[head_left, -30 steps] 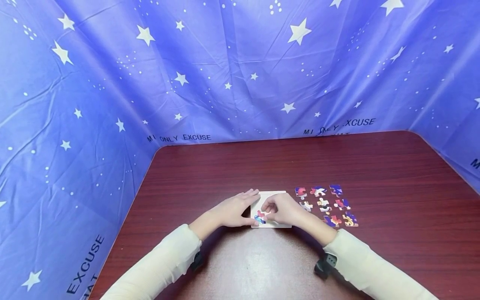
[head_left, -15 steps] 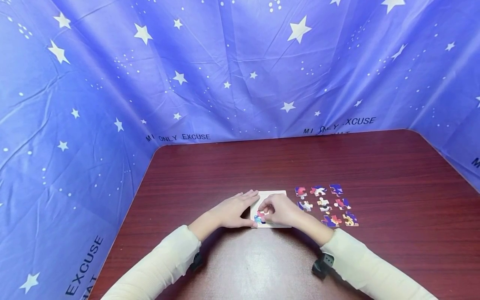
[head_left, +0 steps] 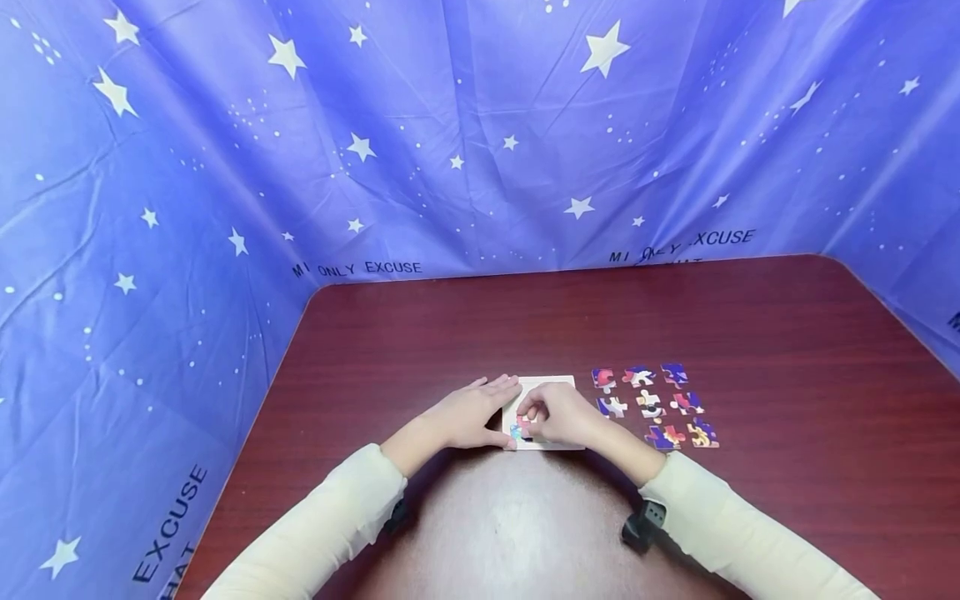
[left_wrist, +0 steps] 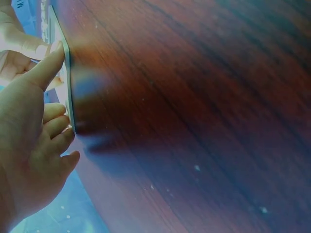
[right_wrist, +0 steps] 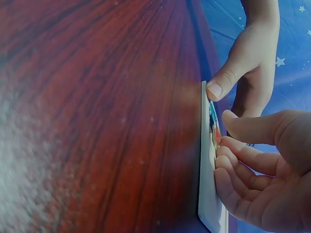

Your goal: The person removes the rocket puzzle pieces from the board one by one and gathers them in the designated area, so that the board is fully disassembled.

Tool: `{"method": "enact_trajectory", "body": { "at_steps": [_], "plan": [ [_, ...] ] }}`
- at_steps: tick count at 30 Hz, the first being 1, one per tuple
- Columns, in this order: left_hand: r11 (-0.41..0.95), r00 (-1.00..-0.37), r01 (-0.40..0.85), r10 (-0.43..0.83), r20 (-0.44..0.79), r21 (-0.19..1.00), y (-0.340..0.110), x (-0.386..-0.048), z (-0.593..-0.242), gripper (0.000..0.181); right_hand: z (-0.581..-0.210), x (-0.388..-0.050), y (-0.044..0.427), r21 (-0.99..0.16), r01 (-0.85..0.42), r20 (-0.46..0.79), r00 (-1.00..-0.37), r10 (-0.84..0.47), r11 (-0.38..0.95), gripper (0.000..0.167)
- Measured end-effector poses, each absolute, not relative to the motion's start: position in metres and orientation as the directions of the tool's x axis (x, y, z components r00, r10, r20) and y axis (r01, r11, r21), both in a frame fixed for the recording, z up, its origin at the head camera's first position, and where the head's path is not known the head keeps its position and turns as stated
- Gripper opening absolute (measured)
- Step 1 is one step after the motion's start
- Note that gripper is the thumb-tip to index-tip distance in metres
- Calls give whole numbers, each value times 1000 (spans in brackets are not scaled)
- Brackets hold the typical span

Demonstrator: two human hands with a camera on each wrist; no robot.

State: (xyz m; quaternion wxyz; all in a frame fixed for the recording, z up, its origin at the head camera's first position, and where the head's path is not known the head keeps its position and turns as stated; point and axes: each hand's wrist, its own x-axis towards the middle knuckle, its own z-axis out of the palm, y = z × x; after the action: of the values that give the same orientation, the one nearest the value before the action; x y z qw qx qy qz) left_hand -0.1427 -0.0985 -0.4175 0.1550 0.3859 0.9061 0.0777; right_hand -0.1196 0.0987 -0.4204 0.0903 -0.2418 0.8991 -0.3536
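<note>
A pale, thin puzzle tray (head_left: 551,380) lies on the table, with colourful jigsaw pieces (head_left: 517,430) in its near left corner. Along the tray's left side rests my left hand (head_left: 468,418), its fingers extended at the far corner and its thumb on the near one. Over the tray, my right hand (head_left: 566,418) has curled fingers and pinches a reddish puzzle piece (right_wrist: 217,134) low against the tray. In the right wrist view, the thumb and forefinger flank that piece, and the fingers partly hide it. Much of the tray's right half is covered by the right hand.
To the right of the tray, several loose puzzle pieces (head_left: 650,406) are laid out in rough rows on the dark red wooden table (head_left: 420,333). A blue star-patterned curtain (head_left: 480,125) hangs behind the table and along its sides.
My right hand has shifted very slightly over the near left corner of the tray. The left hand stays on the tray's left side. The head view has tilted slightly.
</note>
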Motion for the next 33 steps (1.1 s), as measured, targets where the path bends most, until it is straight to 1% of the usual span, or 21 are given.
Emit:
{"method": "enact_trajectory", "body": {
  "at_steps": [3, 6, 10, 19, 24, 28, 33],
  "plan": [
    [694, -659, 673, 720, -220, 256, -99, -143, -419, 88, -420, -120, 99, -700, -353, 4, -872, -490, 621, 16],
    [700, -663, 667, 714, -225, 256, -98, -144, -419, 89, -420, -120, 100, -740, -298, -24, -884, -466, 603, 18],
    [708, -672, 655, 705, -225, 262, -98, -143, -417, 91, -420, -119, 100, -778, -236, -53, -899, -435, 582, 15],
    [709, -680, 644, 703, -208, 289, -98, -141, -416, 92, -423, -119, 104, -791, -223, 1, -932, -363, 569, 11],
    [711, -686, 632, 698, -204, 307, -99, -141, -419, 91, -422, -117, 119, -808, -189, -26, -935, -354, 557, 12],
    [704, -684, 634, 703, -193, 320, -98, -141, -419, 90, -421, -114, 136, -813, -184, -24, -938, -347, 553, 11],
    [702, -684, 638, 705, -187, 317, -98, -142, -419, 88, -420, -109, 160, -828, -120, -66, -949, -308, 548, 10]
  ]
}}
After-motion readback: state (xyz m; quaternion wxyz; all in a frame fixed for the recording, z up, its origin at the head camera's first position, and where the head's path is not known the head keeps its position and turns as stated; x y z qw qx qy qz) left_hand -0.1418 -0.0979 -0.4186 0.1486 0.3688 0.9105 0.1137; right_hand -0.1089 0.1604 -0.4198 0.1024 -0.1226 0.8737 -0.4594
